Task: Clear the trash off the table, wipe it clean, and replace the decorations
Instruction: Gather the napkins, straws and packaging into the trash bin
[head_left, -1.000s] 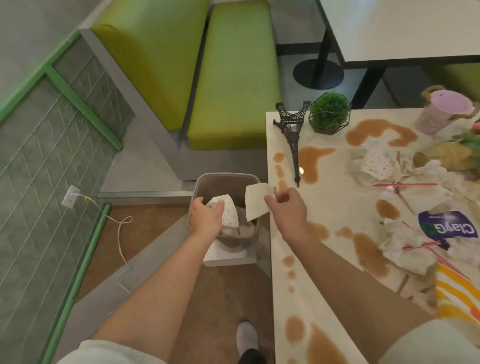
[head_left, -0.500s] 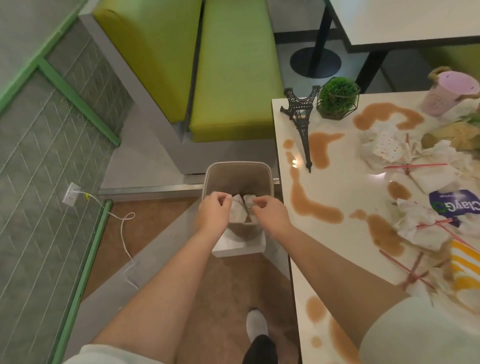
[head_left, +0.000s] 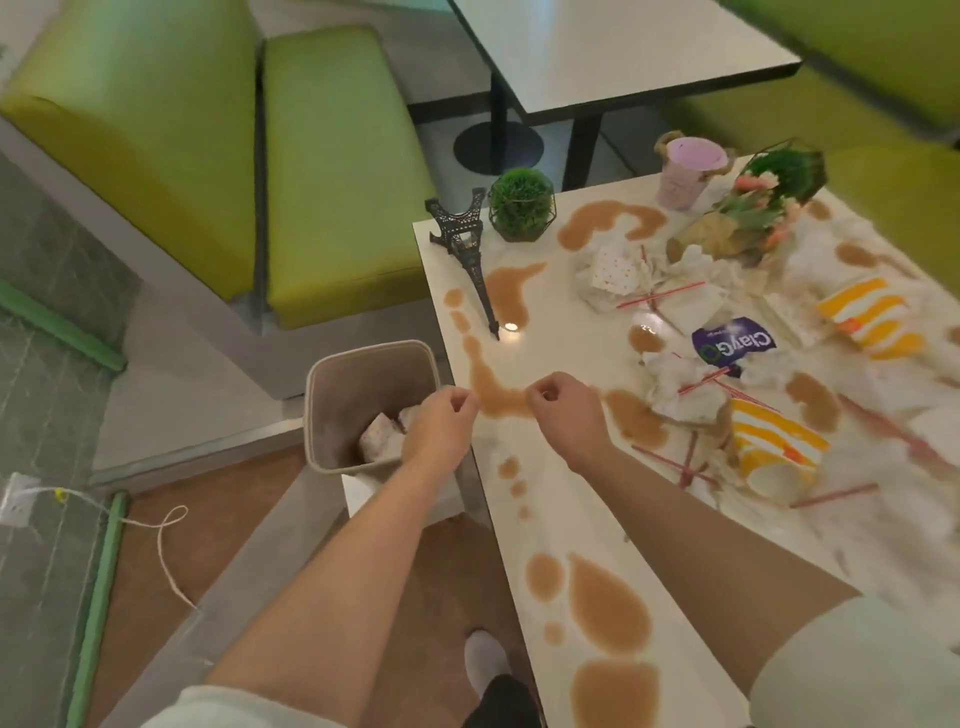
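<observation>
My left hand (head_left: 439, 431) hangs over the beige trash bin (head_left: 363, 358), fingers loosely curled and holding nothing. My right hand (head_left: 566, 415) hovers over the near-left edge of the white table (head_left: 582, 519), also holding nothing. Crumpled dotted paper (head_left: 382, 439) lies inside the bin. Brown spills (head_left: 608, 608) cover the table. Trash lies across it: crumpled napkins (head_left: 613, 270), red straws (head_left: 660, 296), a purple ClayGo packet (head_left: 732, 340) and two orange-striped paper cups (head_left: 779, 452). Decorations stand at the far side: an Eiffel Tower model (head_left: 462, 244), a round green plant (head_left: 521, 202), a pink cup (head_left: 688, 171) and a flower bunch (head_left: 753, 218).
Green bench seats (head_left: 337, 171) stand behind the bin on the left. Another white table (head_left: 613, 52) is further back. A wall outlet with a white cord (head_left: 166, 551) is at the lower left. My shoe (head_left: 485, 657) is on the brown floor by the table edge.
Both hands dropped the paper pieces into the bin and now hold nothing. They have lifted and drifted right, the right hand now over the table edge. The view turned toward the table.
</observation>
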